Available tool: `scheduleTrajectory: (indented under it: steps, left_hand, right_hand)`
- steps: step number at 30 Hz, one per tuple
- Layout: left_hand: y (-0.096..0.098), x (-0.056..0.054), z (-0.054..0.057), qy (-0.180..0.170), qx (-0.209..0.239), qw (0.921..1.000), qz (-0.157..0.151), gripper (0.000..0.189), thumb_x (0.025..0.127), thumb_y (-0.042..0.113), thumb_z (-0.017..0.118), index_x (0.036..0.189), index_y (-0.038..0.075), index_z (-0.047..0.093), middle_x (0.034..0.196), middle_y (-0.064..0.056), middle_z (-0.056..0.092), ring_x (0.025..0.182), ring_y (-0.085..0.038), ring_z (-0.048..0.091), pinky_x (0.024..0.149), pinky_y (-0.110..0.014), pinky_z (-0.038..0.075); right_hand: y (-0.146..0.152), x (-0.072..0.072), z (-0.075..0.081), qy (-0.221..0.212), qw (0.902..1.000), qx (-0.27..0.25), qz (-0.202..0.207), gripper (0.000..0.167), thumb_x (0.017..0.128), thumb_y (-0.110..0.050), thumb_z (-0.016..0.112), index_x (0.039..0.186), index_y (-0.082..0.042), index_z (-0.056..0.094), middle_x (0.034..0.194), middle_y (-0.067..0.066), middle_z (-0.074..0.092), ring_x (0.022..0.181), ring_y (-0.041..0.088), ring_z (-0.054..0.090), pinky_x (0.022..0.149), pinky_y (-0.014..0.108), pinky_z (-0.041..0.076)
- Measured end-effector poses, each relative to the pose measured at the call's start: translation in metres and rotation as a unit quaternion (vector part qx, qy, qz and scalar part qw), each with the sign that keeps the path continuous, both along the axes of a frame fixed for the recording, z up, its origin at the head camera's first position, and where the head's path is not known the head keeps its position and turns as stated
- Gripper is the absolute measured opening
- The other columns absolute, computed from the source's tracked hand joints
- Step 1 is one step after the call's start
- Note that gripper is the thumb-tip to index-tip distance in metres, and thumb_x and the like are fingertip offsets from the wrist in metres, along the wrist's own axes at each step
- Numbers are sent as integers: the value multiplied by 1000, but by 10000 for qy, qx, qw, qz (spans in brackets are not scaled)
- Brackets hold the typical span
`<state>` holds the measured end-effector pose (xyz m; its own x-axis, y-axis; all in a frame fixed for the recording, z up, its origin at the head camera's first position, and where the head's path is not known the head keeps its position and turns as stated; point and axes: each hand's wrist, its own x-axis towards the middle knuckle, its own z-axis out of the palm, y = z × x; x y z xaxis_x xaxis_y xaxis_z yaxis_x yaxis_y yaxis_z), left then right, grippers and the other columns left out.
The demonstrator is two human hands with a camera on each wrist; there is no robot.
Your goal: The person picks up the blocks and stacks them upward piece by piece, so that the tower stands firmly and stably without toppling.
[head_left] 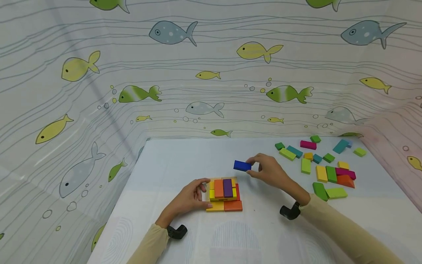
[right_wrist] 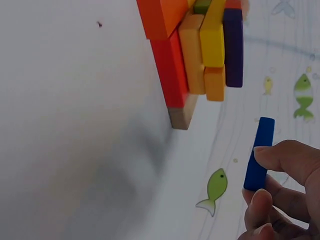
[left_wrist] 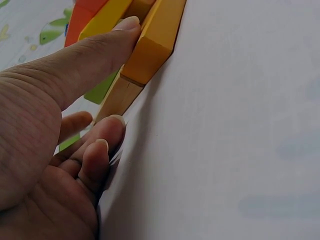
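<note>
Low on the white table stands a layered stack of wooden blocks [head_left: 216, 206], with an orange block [head_left: 219, 188] and a purple block [head_left: 228, 188] side by side on top. My left hand [head_left: 190, 196] holds the stack at its left side; the thumb touches a yellow-orange block [left_wrist: 150, 50] at the front, and the index finger reaches the back left corner. Above the table, right and a little behind the stack, my right hand [head_left: 268, 170] pinches a blue rectangular block [head_left: 242, 165] between thumb and fingers. The blue block [right_wrist: 260, 152] is apart from the stack.
Loose coloured blocks lie scattered at the right back of the table, among them a lime block [head_left: 306, 166], a magenta block [head_left: 308, 145] and a red-orange triangular block [head_left: 346, 180]. A fish-patterned curtain [head_left: 211, 88] surrounds the table's back and sides.
</note>
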<state>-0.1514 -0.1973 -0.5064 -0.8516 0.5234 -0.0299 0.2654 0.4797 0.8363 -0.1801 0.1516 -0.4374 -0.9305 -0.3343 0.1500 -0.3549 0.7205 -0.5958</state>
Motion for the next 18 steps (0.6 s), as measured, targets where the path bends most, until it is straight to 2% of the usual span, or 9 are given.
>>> scheduleTrajectory:
  steps: [9,18]
  left_hand:
    - [0,-2,1,-6,20,10000,-2,85,78,35,93,149,17,50,110,0,57,74,-17,57,65,-27,48]
    - [0,-1,1,19,58,10000,-24,85,78,37,92,149,16,50,110,1,57,75,-17,57,65,-27,48]
  right_hand:
    - [-28,17,9,78,9983,86,570,32,86,-19,86,115,-12,76,102,-1,68,71,11,51,61,25,49]
    - [-49,22,4,-21,9959,257,865,31,87,-24,86,114,-13,77,104,-2,67,72,11,53,63,24,49]
